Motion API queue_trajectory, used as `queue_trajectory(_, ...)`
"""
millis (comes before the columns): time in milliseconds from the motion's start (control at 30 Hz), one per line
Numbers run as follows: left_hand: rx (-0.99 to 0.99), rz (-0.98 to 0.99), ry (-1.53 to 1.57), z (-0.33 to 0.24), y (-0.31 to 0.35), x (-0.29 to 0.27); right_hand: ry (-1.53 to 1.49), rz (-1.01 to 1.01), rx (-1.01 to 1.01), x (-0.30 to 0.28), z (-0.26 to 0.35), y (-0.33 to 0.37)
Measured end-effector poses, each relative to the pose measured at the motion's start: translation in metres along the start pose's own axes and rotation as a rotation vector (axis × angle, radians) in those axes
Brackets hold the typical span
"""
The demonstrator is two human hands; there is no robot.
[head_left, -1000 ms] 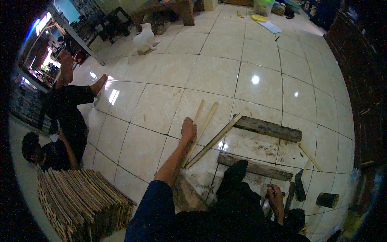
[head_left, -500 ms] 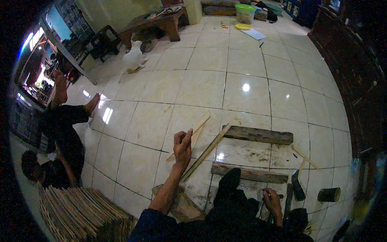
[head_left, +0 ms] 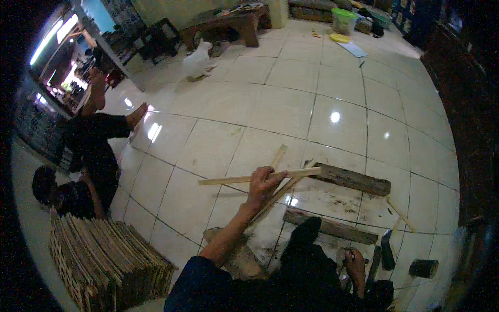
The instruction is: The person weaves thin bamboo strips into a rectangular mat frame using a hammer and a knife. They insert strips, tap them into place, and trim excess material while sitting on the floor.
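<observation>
My left hand (head_left: 263,185) is raised above the tiled floor and grips a thin pale wooden slat (head_left: 228,180), held nearly level with its ends sticking out left and right. Two more pale slats (head_left: 279,156) lie on the tiles just beyond it. My right hand (head_left: 354,262) rests low by my knee, fingers curled around a small dark object I cannot identify. Two rough dark wooden beams lie in front of me, the far beam (head_left: 354,179) and the near beam (head_left: 332,226).
A tall stack of thin slats (head_left: 106,260) stands at my left. Another person in dark clothes (head_left: 86,156) lies on the floor beyond it. A hammer (head_left: 386,249) and a dark cylinder (head_left: 423,268) lie at right. A low wooden table (head_left: 226,23) and green bucket (head_left: 344,20) stand far back.
My left hand has picked one slat off the floor and lifted it, turning it from slanted to nearly level. The view has tilted upward a little.
</observation>
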State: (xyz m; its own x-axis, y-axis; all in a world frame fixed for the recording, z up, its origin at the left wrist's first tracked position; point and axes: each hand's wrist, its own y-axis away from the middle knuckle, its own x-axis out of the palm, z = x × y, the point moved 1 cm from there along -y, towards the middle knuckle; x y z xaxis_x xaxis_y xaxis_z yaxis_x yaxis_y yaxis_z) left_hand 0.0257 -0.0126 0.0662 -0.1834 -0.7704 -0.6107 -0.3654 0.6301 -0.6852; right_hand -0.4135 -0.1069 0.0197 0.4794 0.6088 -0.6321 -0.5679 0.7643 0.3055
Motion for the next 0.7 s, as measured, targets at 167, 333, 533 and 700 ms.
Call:
queue_trajectory(167,-0.091,0.064,-0.138,0.032,0.023,0.002,-0.098,0.067,0.111,-0.014,0.059,0.005)
queue_trajectory(333,-0.181,0.232,-0.133,0.031,0.031,0.006,0.034,0.000,-0.015,-0.015,0.069,0.013)
queue_trajectory(533,-0.184,0.174,-0.052,0.010,0.015,0.005,-0.002,0.054,0.028,-0.001,0.016,-0.003)
queue_trajectory(700,-0.219,0.138,0.138,-0.012,-0.001,-0.007,-0.029,0.027,0.009,-0.008,0.026,0.000)
